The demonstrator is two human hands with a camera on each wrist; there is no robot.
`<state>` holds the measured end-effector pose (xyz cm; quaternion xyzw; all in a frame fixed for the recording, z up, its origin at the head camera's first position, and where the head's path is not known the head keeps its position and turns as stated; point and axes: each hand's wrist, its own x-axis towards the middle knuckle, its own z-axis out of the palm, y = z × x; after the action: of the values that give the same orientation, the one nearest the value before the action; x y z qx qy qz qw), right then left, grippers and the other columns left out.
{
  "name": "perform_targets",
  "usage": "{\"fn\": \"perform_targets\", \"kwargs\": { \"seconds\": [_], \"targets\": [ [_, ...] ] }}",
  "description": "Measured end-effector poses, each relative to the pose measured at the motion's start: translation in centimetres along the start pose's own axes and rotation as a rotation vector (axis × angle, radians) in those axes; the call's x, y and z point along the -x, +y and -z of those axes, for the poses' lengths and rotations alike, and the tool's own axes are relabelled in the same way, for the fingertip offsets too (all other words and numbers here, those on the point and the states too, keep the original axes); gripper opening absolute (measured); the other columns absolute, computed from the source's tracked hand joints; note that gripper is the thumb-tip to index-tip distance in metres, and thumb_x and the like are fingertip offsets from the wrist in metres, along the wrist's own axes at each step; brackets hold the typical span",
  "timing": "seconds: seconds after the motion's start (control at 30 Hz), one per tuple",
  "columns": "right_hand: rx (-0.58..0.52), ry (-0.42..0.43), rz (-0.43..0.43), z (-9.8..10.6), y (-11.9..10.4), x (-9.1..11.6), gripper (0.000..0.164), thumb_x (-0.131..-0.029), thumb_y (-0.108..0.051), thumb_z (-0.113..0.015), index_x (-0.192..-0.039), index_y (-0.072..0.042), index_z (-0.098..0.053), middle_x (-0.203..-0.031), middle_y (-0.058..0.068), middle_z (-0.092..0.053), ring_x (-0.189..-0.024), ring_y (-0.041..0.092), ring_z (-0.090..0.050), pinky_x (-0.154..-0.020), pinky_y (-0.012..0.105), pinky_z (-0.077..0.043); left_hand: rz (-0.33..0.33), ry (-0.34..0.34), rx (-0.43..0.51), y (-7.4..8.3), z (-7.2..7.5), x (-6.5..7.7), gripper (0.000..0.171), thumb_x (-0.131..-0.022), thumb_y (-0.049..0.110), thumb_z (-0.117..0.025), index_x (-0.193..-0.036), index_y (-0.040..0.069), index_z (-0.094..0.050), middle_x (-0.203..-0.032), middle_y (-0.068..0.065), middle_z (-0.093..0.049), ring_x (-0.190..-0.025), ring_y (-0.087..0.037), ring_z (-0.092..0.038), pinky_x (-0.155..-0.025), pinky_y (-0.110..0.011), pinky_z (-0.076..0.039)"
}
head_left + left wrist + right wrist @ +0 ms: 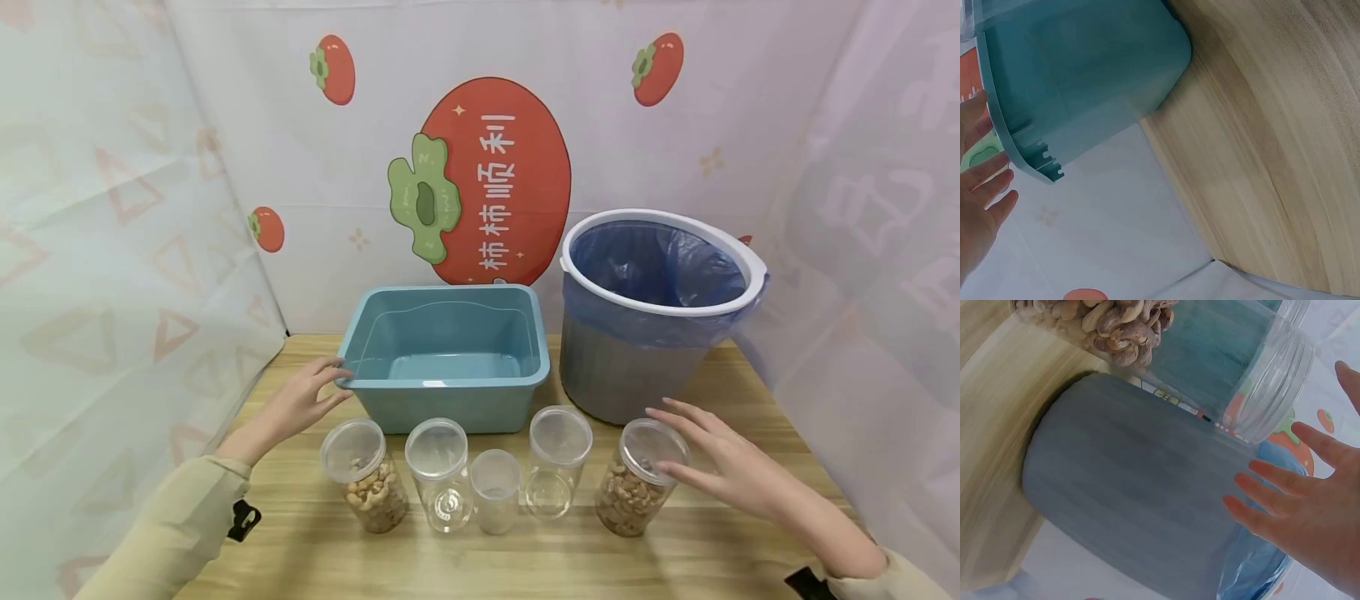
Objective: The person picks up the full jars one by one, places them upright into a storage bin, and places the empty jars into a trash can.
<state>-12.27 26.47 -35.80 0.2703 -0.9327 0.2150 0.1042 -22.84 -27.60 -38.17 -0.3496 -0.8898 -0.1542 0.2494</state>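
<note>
1. Beside our spread, empty right hand, the nut jar stands upright on the worktop;
2. beside our loose, empty left hand sits the tub; whether they touch, we cannot tell;
3. we should grip the nut jar round its body, clear of the nearest empty jar between our hands.

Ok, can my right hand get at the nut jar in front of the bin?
Most likely yes: the right hand, fingers spread, is close by the top of the nut jar, and nothing seems to stand between them. The bin is behind, out of the way.
</note>
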Motion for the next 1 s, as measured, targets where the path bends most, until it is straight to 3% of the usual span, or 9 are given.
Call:
{"fn": "perform_targets", "kwargs": {
  "seconds": [0.13, 0.47, 0.77, 1.0],
  "targets": [
    [-0.015, -0.015, 0.002, -0.6, -0.1, -0.1, 0.059, -0.077, -0.030, -0.068, -0.130, -0.023, -0.044, -0.127, 0.014, -0.042, -0.113, 0.037, -0.040, -0.077, 0.055, -0.040, -0.010, 0.002, 0.018, 0.1, -0.4, -0.1, 0.028, -0.065, 0.002, -0.074, -0.091, -0.001, -0.063, -0.098, -0.020, -0.056, -0.088, -0.034, -0.056, -0.071, -0.045, -0.046],
    [0.029, 0.058, 0.105, -1.6, -0.1, -0.4, 0.065, -0.067, -0.032, -0.075, -0.125, -0.018, -0.049, -0.118, 0.005, -0.046, -0.104, 0.029, -0.049, -0.071, 0.046, -0.046, -0.011, 0.045, 0.045, 0.1, -1.0, -0.3, 0.023, -0.063, -0.001, -0.074, -0.084, 0.001, -0.064, -0.089, -0.013, -0.055, -0.076, -0.023, -0.055, -0.063, -0.038, -0.046],
    [0.029, 0.054, 0.089, -2.1, 0.0, -0.5, 0.058, -0.065, -0.028, -0.077, -0.116, -0.018, -0.053, -0.107, 0.002, -0.048, -0.086, 0.021, -0.056, -0.059, 0.032, -0.048, 0.027, 0.071, 0.082, 0.2, -1.4, -0.2, 0.022, -0.064, -0.002, -0.074, -0.083, 0.002, -0.063, -0.090, -0.013, -0.054, -0.076, -0.023, -0.055, -0.063, -0.039, -0.046],
    [0.010, 0.074, 0.059, -2.6, 0.0, -0.6, 0.060, -0.062, -0.020, -0.078, -0.116, -0.016, -0.053, -0.105, 0.005, -0.047, -0.079, 0.019, -0.056, -0.054, 0.026, -0.045, 0.088, 0.050, 0.107, 0.3, -1.4, -0.1, 0.019, -0.067, -0.001, -0.072, -0.084, 0.002, -0.062, -0.093, -0.014, -0.054, -0.079, -0.026, -0.055, -0.065, -0.042, -0.045]
  ]
}}
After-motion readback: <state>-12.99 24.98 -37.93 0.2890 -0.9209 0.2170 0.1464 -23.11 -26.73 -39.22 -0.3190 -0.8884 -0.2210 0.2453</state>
